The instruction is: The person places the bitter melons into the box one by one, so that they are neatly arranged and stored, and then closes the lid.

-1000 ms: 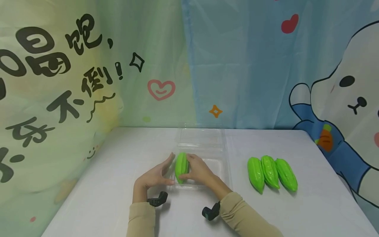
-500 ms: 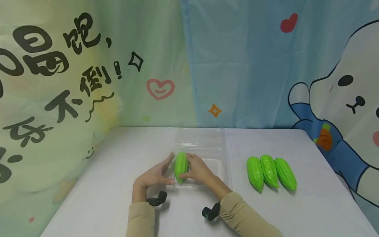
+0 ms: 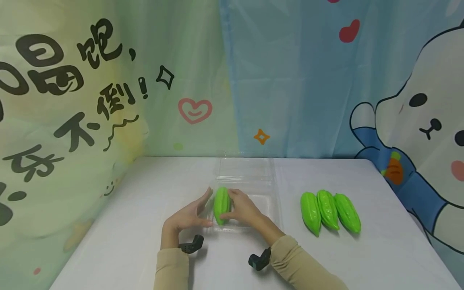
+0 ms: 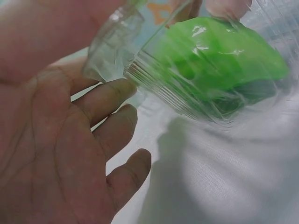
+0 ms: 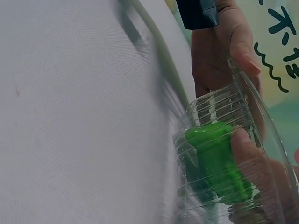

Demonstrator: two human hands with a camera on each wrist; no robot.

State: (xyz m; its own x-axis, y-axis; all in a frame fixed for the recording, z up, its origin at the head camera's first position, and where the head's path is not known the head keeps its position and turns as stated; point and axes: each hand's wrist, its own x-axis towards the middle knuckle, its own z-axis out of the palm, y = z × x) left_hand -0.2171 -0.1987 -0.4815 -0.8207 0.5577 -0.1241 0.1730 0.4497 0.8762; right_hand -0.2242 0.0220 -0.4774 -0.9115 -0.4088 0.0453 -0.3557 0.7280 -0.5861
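A clear plastic clamshell box lies unfolded on the table, its lid laid back. Inside, along the left wall, is a green ridged star fruit. My right hand reaches into the box and pinches the fruit between thumb and fingers. In the right wrist view, the thumb lies on the green fruit, seen through the box wall. My left hand stands at the box's left side, fingers spread and thumb at the near corner of the rim. Its palm faces the box in the left wrist view.
To the right of the box, three more green star fruits lie side by side on the white table. A printed curtain hangs behind the table and along its left. Each wrist carries a small black camera.
Both hands and the fruit in the box keep their places. The head view has shifted very slightly.
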